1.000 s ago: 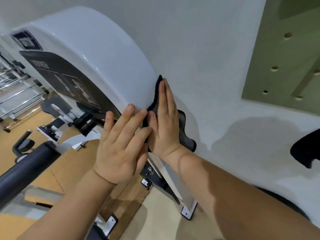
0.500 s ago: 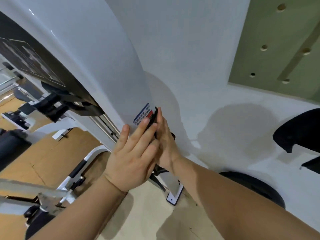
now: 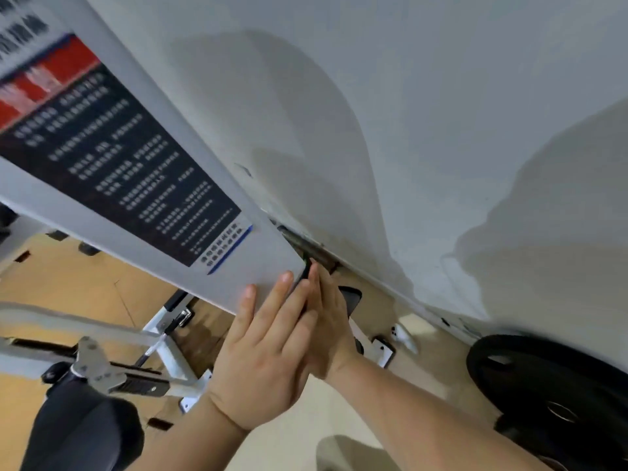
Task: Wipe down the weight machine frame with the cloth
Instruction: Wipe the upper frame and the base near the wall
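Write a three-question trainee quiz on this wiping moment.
1. True or false: the left hand lies flat on the white cover.
2. Which presses the black cloth to the cover's edge? A right hand; B left hand; C neither.
3. Fill in: the label has a top band coloured ___.
Key: 1 true; 2 A; 3 red.

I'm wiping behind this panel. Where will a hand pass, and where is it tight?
Free: the strip of white panel between the label and the left hand; beige floor between the machine foot and the weight plate. Tight: the gap between panel and wall, where the right hand presses the cloth.
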